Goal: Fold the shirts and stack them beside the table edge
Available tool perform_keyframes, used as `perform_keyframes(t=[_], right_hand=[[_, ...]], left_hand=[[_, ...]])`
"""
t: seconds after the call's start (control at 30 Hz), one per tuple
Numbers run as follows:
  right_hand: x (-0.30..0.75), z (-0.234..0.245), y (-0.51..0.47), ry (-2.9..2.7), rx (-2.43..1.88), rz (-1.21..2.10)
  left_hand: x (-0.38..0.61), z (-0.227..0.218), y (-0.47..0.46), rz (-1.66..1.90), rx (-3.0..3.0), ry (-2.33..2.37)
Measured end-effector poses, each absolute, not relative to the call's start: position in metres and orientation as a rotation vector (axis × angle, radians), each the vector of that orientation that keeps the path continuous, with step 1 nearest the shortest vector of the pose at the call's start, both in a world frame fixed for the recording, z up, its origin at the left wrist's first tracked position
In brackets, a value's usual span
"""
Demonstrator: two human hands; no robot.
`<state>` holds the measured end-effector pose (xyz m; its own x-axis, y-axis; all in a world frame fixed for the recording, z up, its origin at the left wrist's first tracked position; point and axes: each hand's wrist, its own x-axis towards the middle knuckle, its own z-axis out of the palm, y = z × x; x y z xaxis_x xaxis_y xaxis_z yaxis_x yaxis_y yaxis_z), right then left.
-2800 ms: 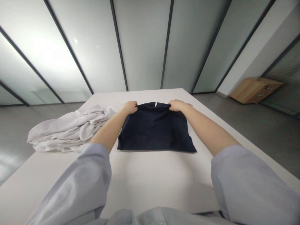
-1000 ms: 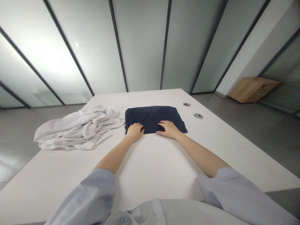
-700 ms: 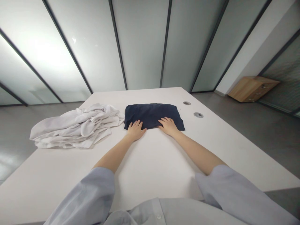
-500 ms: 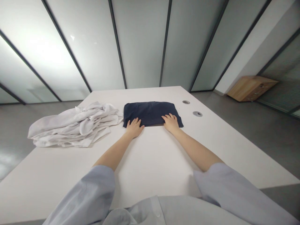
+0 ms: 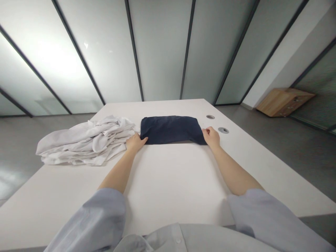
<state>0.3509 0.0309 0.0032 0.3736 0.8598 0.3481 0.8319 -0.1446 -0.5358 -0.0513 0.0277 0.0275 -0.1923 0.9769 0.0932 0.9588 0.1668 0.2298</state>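
Note:
A folded navy cloth garment point(image 5: 172, 129) lies flat on the white table in front of me, its long side facing me. My left hand point(image 5: 135, 142) is at its near left corner, the thumb stretched along the front edge and the fingers against the left side, partly hidden. At the opposite end, my right hand point(image 5: 212, 137) pinches the right edge close to the near corner, fingers curled. The front edge lifts slightly towards the right. Just beyond my left hand sits a loose heap of white cloth point(image 5: 86, 140), close to the navy garment.
The white table point(image 5: 173, 182) stretches out to a far edge before a frosted glass partition point(image 5: 162, 49). Two round cable grommets, one of them a silver grommet point(image 5: 223, 130), are set in its right side. On the floor at right stands a wooden cabinet point(image 5: 282, 101).
Both hands have moved outwards, from resting on the navy garment's top near its front edge to its left and right ends. The garment stays in about the same place.

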Motion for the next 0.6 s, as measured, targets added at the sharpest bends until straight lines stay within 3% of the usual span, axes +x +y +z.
perform_keyframes(t=[0.1,0.2,0.43,0.6], right_hand=[[0.352,0.005,0.032,-1.45,-2.212,0.125],[0.348,0.005,0.033,-1.538,-2.289,0.172],[0.347,0.001,0.036,-1.413,-2.071,0.199],[0.349,-0.004,0.041,-1.255,-1.921,0.231]], left_hand=[[-0.056,0.02,0.034,0.317,1.975,2.238],[-0.056,0.013,0.039,0.541,2.004,2.18],[-0.063,0.004,0.05,1.303,1.615,1.69],[-0.068,0.002,0.056,1.521,1.238,1.294]])
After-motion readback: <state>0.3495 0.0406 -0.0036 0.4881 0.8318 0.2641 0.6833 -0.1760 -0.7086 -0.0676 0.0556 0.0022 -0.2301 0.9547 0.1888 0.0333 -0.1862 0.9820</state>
